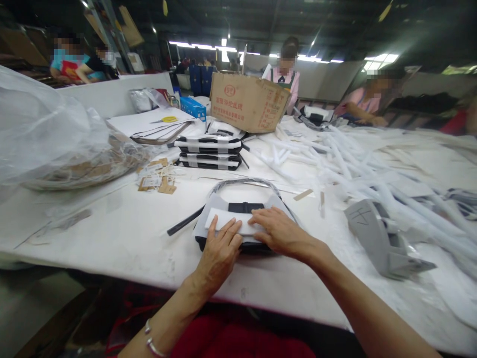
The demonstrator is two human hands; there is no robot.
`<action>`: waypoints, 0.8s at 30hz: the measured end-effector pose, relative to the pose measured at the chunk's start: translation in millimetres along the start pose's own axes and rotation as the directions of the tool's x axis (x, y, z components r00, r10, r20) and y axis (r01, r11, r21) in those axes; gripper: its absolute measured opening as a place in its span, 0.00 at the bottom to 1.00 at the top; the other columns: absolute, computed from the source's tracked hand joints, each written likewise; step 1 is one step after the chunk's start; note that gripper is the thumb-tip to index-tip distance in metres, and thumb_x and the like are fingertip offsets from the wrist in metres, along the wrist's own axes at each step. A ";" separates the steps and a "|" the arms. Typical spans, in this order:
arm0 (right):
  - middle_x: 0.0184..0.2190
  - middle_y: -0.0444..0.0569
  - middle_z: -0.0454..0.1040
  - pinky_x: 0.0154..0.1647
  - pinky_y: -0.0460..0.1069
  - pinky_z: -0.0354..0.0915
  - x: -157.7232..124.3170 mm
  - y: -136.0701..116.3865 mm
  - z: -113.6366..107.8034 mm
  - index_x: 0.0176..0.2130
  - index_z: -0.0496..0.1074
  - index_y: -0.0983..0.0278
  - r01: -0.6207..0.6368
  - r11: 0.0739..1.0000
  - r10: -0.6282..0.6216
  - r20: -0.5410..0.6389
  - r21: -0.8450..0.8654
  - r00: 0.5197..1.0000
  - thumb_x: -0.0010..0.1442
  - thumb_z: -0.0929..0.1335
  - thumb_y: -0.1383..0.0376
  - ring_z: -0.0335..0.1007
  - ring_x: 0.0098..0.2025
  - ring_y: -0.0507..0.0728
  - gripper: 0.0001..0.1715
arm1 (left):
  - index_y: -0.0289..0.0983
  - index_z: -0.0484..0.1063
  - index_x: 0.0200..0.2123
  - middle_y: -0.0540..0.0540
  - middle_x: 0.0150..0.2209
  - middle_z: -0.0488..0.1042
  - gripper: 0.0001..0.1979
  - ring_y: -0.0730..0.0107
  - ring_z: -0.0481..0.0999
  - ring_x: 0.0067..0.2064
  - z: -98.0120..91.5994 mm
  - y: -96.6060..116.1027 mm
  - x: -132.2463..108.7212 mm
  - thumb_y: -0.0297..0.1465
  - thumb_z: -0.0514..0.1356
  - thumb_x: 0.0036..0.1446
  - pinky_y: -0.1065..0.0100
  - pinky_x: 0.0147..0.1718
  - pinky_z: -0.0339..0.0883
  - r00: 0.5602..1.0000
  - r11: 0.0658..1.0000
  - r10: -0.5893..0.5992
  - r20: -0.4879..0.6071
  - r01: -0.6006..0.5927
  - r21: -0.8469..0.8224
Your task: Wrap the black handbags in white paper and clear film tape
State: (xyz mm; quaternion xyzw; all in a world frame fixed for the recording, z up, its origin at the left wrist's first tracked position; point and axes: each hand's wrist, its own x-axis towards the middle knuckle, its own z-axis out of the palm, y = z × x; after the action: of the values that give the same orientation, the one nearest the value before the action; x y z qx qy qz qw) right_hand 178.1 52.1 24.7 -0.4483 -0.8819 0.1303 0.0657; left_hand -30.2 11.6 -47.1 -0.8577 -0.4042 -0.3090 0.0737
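Observation:
A black handbag (257, 247) lies on the white table in front of me, partly covered by a pale sheet. Its handle (244, 182), wrapped in clear film, arches away from me, and a black strap (185, 221) sticks out to the left. Across the front lies a strip of white foam (219, 220). My left hand (220, 247) rests on the foam's left half with fingers stretched out. On its right end lies my right hand (278, 229), fingers extended and slightly bent, pressing down beside a black buckle piece (244, 207).
Behind the bag are stacked wrapped bags (208, 151) and a cardboard box (248, 102). Paper tags (158, 180) and a large plastic bag (55, 134) stand left. A grey tape dispenser (383, 238) and heaped white foam strips (357, 159) lie right. Co-workers (285, 79) sit beyond.

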 end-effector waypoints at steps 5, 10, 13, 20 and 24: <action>0.60 0.55 0.69 0.67 0.67 0.46 -13.3 -5.3 17.3 0.56 0.70 0.62 0.000 0.997 -0.006 -0.080 -0.072 0.997 0.64 0.68 0.54 0.59 0.64 0.66 0.25 | 0.35 0.67 0.45 0.40 0.51 0.75 0.12 0.60 0.72 0.55 1.4 0.8 2.6 0.21 0.55 0.57 0.48 0.60 0.56 0.998 0.999 -0.051 0.040 0.051 0.012; 0.59 0.58 0.69 0.66 0.66 0.52 -22.4 -6.8 28.5 0.58 0.68 0.64 0.018 0.996 -0.029 -0.136 -0.085 0.990 0.57 0.71 0.47 0.62 0.63 0.67 0.37 | 0.29 0.62 0.58 0.38 0.45 0.75 0.26 0.55 0.75 0.44 -9.9 8.6 21.3 0.29 0.60 0.57 0.52 0.45 0.67 0.967 0.978 -0.081 0.240 0.031 0.205; 0.59 0.58 0.70 0.65 0.66 0.53 -25.7 -8.6 34.3 0.59 0.66 0.65 0.022 0.992 -0.045 -0.184 -0.122 0.982 0.59 0.70 0.49 0.63 0.62 0.67 0.36 | 0.30 0.67 0.55 0.39 0.42 0.76 0.20 0.57 0.75 0.42 -9.0 13.1 29.2 0.27 0.56 0.60 0.56 0.39 0.69 0.945 0.951 -0.046 0.325 -0.059 0.304; 0.60 0.63 0.68 0.64 0.65 0.57 -31.8 -9.7 44.9 0.60 0.65 0.71 0.115 0.969 -0.159 -0.198 -0.218 0.967 0.58 0.72 0.55 0.63 0.62 0.69 0.38 | 0.27 0.67 0.57 0.35 0.57 0.72 0.23 0.58 0.71 0.58 19.1 10.0 3.7 0.20 0.47 0.59 0.58 0.57 0.65 0.993 0.932 0.060 0.097 -0.090 0.351; 0.57 0.62 0.71 0.62 0.62 0.61 -31.1 -8.1 55.3 0.59 0.65 0.73 0.155 0.931 -0.252 -0.275 -0.332 0.928 0.62 0.67 0.69 0.66 0.59 0.66 0.27 | 0.28 0.68 0.57 0.36 0.55 0.74 0.24 0.61 0.74 0.56 31.4 2.1 -8.7 0.18 0.46 0.60 0.60 0.56 0.68 0.992 0.938 0.127 -0.026 -0.112 0.327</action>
State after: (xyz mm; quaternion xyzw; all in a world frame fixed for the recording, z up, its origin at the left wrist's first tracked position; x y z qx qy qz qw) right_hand 177.3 12.9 -25.9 -0.3729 -0.9117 -0.0875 0.1484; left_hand -18.1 16.4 -77.0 -0.8495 -0.3948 -0.2529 0.2421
